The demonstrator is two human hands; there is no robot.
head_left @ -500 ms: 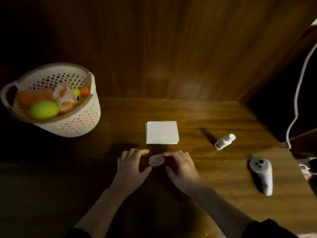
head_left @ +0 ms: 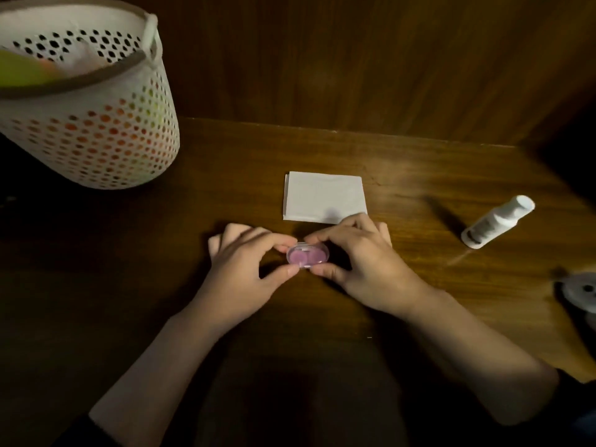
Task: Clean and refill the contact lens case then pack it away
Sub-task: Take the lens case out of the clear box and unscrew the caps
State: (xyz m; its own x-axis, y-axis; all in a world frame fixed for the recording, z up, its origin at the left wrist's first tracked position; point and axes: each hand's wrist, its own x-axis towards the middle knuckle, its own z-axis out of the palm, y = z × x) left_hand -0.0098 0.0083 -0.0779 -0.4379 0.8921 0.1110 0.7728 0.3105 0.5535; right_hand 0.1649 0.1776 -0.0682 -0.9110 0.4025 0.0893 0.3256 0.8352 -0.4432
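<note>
Pink oval plastic contact lens case [head_left: 308,257] sits at table centre, pinched by left hand [head_left: 245,269] and right hand [head_left: 361,266]. White folded tissue [head_left: 324,196] at twelve o'clock; white solution bottle [head_left: 496,225] at two o'clock. Risk: forced opening could flip the case from its fingertip grip.

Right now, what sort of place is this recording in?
Probably a home, at a wooden table against wood panelling: a perforated basket of colourful items, a folded tissue and a small white bottle.

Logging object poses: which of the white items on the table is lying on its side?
The small white bottle, right of the hands, lies tipped over. The white basket stands upright; the white napkin lies flat.
</note>
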